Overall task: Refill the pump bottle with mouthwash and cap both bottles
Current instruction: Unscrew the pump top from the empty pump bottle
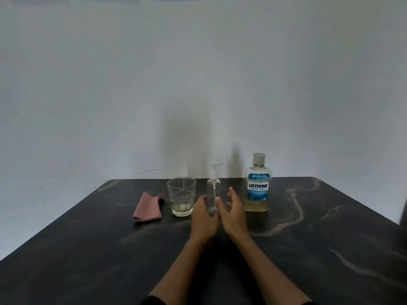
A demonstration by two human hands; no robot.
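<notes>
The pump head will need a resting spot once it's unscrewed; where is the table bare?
Bare dark marbled tabletop lies right of the blue-labelled mouthwash bottle and in front of the folded pink cloth. The far row is crowded: cloth, clear drinking glass, clear pump bottle between left hand and right hand.

Bench (308,249): dark, marble-look w/ pale veins, smooth, slight sheen. Pump bottle (213,192): clear plastic. Tumbler (181,195): clear glass. Cloth (148,208): pink, matt. Mouthwash bottle (258,183): clear plastic, glossy label.

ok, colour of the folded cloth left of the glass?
Dusty pink folded cloth, plain, no pattern; head view.
</notes>
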